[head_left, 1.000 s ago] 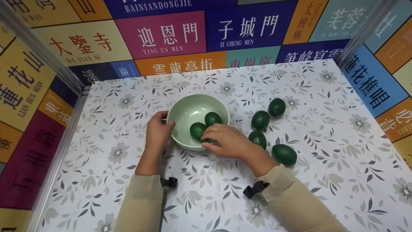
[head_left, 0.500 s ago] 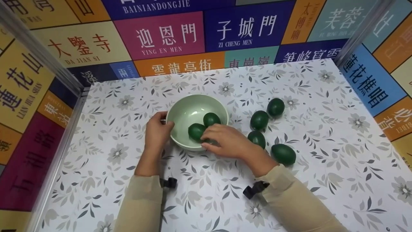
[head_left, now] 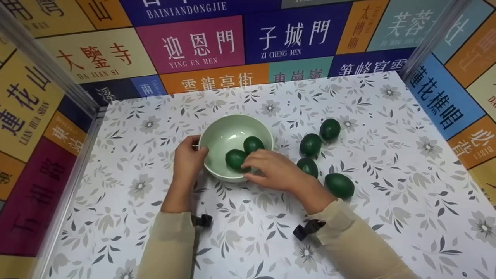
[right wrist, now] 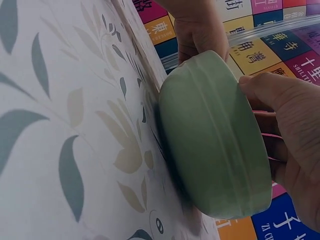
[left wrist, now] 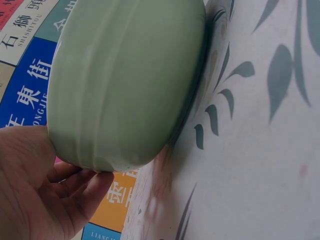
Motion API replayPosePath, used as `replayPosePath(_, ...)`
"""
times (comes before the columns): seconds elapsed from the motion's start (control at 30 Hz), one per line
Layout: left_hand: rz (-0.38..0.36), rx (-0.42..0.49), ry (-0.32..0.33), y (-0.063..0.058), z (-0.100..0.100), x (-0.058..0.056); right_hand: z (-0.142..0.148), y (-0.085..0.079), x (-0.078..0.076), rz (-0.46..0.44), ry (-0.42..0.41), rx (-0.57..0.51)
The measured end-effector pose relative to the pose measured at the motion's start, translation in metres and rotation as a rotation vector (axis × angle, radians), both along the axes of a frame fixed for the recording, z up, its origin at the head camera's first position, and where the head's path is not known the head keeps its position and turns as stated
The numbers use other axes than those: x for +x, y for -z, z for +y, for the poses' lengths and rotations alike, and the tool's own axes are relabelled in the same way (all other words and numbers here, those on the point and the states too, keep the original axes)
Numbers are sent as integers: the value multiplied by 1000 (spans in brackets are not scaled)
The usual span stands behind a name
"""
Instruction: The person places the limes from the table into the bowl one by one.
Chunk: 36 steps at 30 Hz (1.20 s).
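A pale green bowl stands on the table, with dark green, egg-shaped fruits inside it. Two show plainly: one fruit near the front and another fruit behind it. My left hand grips the bowl's left rim, its thumb at the edge and its fingers against the outside. Over the right front rim, my right hand reaches in with curled fingers. Dark green shows between its fingers and thumb, most of that fruit being hidden by the hand. In the right wrist view, the right thumb lies at the bowl's rim.
Several more dark green fruits lie right of the bowl, among them a far fruit and a near fruit with a pointed end. Leaf-patterned white covering spreads over the table. Colourful sign-printed panels enclose the back and sides.
Both hands, the bowl and the fruits keep their places. Only the head view has shifted very slightly.
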<state>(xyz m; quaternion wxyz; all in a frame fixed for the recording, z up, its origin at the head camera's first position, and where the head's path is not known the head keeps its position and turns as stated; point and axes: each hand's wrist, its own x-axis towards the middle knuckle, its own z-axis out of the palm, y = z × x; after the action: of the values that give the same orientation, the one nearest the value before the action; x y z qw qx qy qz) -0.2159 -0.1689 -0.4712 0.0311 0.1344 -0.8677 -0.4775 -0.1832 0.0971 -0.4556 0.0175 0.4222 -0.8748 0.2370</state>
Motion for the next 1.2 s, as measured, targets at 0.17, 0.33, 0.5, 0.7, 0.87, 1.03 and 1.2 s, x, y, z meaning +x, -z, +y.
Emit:
replayPosePath(0.17,11,3,5,0,0,0,3,-4,3,3,7,2)
replayPosePath(0.33,13,14,7,2,0,0,7,-7,7,6,21,-31)
replayPosePath(0.5,15,17,7,2,0,0,11,-9,10,40,22,-63)
replayPosePath(0.7,9,19,0,1,0,0,20,-14,14,87,16,-104)
replayPosePath(0.87,-9,25,-13,-1,2,2,35,-19,16,117,47,-128)
replayPosePath(1.03,13,22,-12,-1,0,1,49,-23,18,129,76,-138)
replayPosePath(1.2,13,21,-6,0,1,1,63,-26,21,136,98,-161)
